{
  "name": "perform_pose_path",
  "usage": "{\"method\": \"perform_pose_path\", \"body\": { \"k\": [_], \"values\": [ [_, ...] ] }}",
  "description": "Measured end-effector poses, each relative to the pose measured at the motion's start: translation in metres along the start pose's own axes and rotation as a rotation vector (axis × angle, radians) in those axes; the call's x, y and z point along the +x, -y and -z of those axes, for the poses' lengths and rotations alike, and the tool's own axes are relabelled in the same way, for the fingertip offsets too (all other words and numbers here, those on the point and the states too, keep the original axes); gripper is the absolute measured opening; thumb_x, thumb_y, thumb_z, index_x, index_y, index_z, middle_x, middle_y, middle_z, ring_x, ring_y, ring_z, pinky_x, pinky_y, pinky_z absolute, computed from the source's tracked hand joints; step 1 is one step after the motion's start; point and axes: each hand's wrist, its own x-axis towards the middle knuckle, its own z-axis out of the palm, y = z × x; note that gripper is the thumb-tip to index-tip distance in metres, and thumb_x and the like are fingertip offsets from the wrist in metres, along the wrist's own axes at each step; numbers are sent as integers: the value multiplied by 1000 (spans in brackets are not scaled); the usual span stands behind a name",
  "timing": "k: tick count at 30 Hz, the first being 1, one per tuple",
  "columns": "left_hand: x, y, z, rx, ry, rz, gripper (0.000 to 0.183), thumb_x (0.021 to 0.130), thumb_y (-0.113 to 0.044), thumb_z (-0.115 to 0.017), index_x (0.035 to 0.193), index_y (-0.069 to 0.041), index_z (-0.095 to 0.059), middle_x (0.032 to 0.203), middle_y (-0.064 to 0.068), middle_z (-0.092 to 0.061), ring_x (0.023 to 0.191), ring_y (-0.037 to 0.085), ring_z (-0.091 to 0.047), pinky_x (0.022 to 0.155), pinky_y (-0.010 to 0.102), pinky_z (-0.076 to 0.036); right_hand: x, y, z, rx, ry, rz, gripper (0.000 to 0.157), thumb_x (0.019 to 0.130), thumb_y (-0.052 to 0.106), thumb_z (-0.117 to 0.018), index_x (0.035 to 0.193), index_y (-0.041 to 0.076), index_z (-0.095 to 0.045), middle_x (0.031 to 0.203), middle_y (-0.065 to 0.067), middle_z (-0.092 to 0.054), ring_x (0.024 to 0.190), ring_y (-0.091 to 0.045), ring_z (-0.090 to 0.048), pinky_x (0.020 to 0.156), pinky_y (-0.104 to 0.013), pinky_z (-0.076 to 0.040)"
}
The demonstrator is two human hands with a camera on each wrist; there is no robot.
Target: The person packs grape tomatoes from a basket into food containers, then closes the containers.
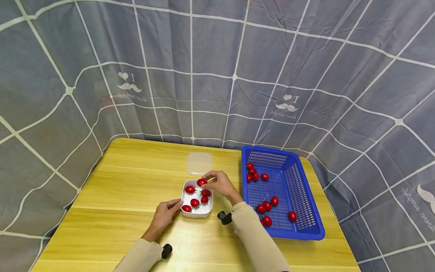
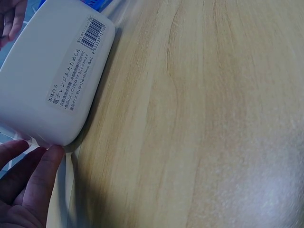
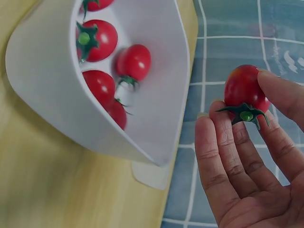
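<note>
A white square plastic box (image 1: 198, 215) stands on the table with several red cherry tomatoes (image 1: 190, 189) inside, green stems on them. Its printed label (image 2: 78, 61) shows on the side wall in the left wrist view. My left hand (image 1: 165, 215) is at the left side of the box, fingertips touching its outer wall near a corner. Over the far right rim, my right hand (image 1: 221, 186) pinches one cherry tomato (image 3: 244, 90) between thumb and fingers. In the right wrist view its green stem end points down, toward the palm.
A blue plastic basket (image 1: 307, 200) with several more cherry tomatoes (image 1: 267, 206) stands on the right of the wooden table (image 1: 136, 177). Behind the box lies a translucent lid (image 1: 199, 163). A grey checked curtain (image 1: 210, 90) hangs around the table's back and sides.
</note>
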Motion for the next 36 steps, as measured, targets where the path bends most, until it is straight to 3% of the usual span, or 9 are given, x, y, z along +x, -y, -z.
{"method": "perform_pose_path", "body": {
  "k": [8,11,17,22,30,36],
  "values": [
    [0,-1,-1,-19,7,4,38,96,-19,-61,123,9,-62,119,22,-64,102,21,-65,80,17,-55,5,-6,-17,-20,11,-10,24,79,5,-77,102,-1,-71,94,-9,-67,68,-11,-62,77,-47,-59],
    [0,-1,-1,-21,11,5,38,96,-19,-61,123,9,-61,119,22,-64,104,22,-64,81,19,-55,7,-8,-22,-48,13,-2,24,79,4,-78,101,-1,-71,92,-9,-66,67,-10,-60,72,-41,-60],
    [0,-1,0,-14,5,7,38,96,-19,-61,122,8,-62,117,20,-66,97,17,-64,67,16,-53,11,-11,-33,-130,10,7,23,77,6,-79,98,0,-71,92,-9,-68,67,-10,-58,57,-20,-52],
    [0,-1,0,-12,4,5,36,96,-18,-61,122,8,-63,117,20,-66,94,14,-63,63,16,-51,13,-12,-41,-153,25,-13,22,76,6,-80,96,1,-72,91,-8,-68,65,-9,-56,52,-19,-49],
    [1,0,-1,-38,12,-11,35,97,-14,-60,121,10,-62,119,23,-64,102,21,-64,79,17,-54,14,-16,-47,-178,36,-46,20,76,6,-80,94,4,-72,86,-1,-65,61,-10,-55,47,-20,-48],
    [0,0,-1,-65,8,-10,34,96,-12,-59,121,11,-61,120,24,-63,104,24,-64,83,20,-55,17,-19,-52,-202,49,-40,21,75,6,-81,93,3,-72,85,-2,-67,64,-7,-56,52,-17,-48]
  ]
}}
